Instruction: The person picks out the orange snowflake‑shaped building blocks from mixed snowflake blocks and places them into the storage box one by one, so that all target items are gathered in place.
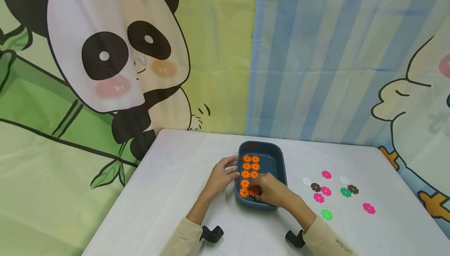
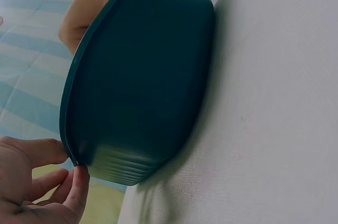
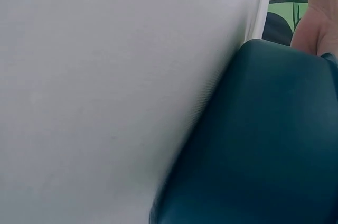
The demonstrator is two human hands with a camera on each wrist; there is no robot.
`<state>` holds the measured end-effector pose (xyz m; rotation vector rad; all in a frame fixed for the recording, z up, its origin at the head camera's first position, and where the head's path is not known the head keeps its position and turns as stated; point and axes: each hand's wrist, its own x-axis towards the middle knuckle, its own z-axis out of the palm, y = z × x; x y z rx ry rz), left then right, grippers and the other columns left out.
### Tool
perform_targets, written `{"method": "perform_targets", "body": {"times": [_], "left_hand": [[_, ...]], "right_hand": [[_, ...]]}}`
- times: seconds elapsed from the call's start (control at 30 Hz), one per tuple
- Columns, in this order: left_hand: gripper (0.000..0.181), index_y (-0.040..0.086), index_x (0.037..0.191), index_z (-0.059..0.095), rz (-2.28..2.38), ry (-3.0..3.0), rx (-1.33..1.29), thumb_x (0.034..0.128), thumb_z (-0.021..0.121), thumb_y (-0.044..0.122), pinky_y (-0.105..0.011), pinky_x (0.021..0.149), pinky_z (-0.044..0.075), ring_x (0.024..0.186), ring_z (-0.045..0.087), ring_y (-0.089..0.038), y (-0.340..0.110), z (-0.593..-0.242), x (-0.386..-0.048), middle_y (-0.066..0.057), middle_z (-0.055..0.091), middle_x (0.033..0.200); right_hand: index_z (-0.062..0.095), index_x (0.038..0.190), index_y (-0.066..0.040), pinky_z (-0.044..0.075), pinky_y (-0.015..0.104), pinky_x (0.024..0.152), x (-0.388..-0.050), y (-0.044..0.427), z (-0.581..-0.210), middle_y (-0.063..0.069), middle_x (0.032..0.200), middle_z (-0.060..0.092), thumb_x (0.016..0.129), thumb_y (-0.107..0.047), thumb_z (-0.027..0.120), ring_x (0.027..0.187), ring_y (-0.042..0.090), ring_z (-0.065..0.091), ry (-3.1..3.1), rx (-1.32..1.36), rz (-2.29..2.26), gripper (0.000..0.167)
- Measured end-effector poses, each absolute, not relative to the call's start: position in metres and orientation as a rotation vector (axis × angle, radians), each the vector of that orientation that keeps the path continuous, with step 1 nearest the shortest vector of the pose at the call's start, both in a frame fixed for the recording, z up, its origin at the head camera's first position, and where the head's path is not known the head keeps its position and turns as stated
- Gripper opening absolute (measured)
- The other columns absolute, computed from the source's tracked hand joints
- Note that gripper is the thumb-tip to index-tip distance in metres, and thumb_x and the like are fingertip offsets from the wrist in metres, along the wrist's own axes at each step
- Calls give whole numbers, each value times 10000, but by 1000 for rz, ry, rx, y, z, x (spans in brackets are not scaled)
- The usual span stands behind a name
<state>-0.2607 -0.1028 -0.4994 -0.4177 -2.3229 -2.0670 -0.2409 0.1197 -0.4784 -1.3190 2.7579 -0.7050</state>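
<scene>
A dark blue tray (image 1: 276, 158) stands on the table. Two columns of orange flower-shaped discs (image 1: 247, 166) line its left side. My left hand (image 1: 220, 176) is at the tray's left edge; in the left wrist view, the thumb and fingers of the left hand (image 2: 39, 184) pinch the rim at a corner. Inside the tray's near end, my right hand (image 1: 272, 189) pinches an orange disc (image 1: 252, 192) at the bottom of the right column. Its fingertips partly hide that disc. The right wrist view shows mainly the tray's outer wall (image 3: 264, 145), with the right fingers out of sight.
Right of the tray lie loose flower-shaped discs: several pink ones (image 1: 326, 191), white ones (image 1: 306, 181), brown ones (image 1: 353, 189), a dark green one (image 1: 346, 192) and a bright green one (image 1: 326, 214). Printed curtains (image 1: 218, 52) hang behind the white table (image 1: 158, 209).
</scene>
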Motion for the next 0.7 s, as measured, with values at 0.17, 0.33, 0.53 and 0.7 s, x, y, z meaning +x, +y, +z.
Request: {"method": "perform_targets", "body": {"times": [0.17, 0.33, 0.53, 0.7], "left_hand": [[578, -43, 1369, 496, -2064, -2310, -439, 831, 704, -82, -273, 931, 535, 1214, 538, -334, -103, -499, -261, -196, 511, 1366], [579, -53, 1367, 494, -2062, -2304, -447, 829, 706, -83, -307, 940, 536, 1210, 538, -348, -104, -501, -260, -196, 515, 1358], [582, -51, 1367, 494, -2079, -2295, -442, 826, 707, -87, -340, 950, 533, 1210, 538, -344, -103, -501, -260, -196, 513, 1359], [578, -60, 1364, 492, -2081, -2288, -445, 828, 706, -85, -331, 952, 531, 1214, 532, -353, -103, -500, -261, -214, 509, 1362]], "right_hand": [[739, 1021, -45, 567, 220, 719, -243, 119, -481, 11, 935, 717, 760, -49, 822, 808, 117, 640, 2734, -1318, -686, 274], [736, 1040, -45, 569, 229, 739, -244, 119, -483, 17, 960, 718, 761, -59, 824, 834, 114, 641, 2724, -1313, -659, 293], [739, 1041, -55, 565, 213, 738, -243, 120, -482, 10, 958, 718, 772, -78, 820, 825, 107, 637, 2716, -1299, -676, 282], [744, 1056, -47, 580, 263, 746, -243, 124, -480, 27, 973, 718, 799, -110, 805, 854, 153, 647, 2746, -1265, -788, 271]]}}
